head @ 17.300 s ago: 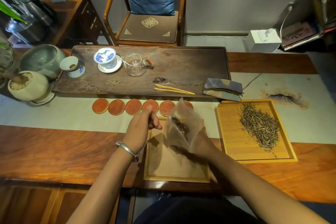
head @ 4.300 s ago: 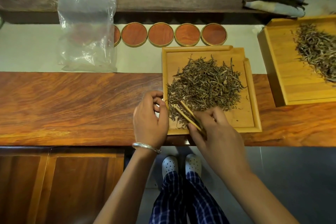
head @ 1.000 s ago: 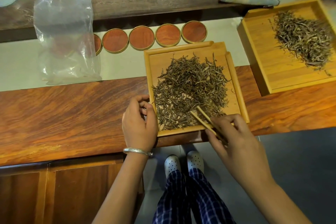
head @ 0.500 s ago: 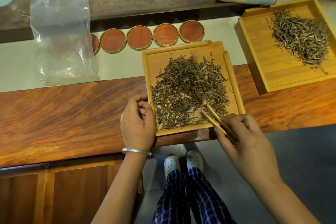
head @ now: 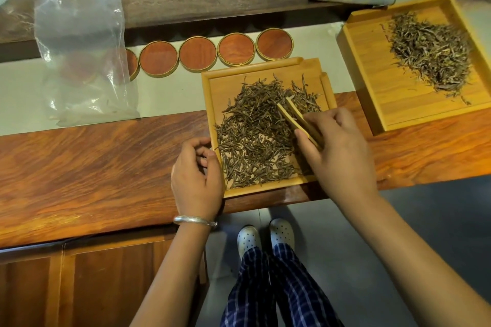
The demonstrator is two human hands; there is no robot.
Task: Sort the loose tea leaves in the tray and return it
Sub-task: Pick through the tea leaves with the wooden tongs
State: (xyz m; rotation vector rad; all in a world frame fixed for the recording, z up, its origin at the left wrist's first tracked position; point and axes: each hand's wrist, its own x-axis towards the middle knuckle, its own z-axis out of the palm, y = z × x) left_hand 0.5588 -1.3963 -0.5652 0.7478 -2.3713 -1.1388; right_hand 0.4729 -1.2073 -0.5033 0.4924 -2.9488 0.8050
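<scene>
A: How should this picking go?

B: Gently. Tea leaves (head: 255,138) lie heaped in the tray (head: 210,103); right hand (head: 337,151) pinches bamboo tongs (head: 297,119), tips over the heap's far side. Lift single leaves.

A: The left hand (head: 196,175)?

B: Loosely curled, empty, against the tray's left rim.

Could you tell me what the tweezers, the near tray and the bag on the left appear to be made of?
Tweezers: pale, matte strips, probably bamboo.
Tray: light, unpainted wood or bamboo, with fine straight grain on its rim.
Bag: thin clear plastic; it is see-through, creased and glossy.
</scene>
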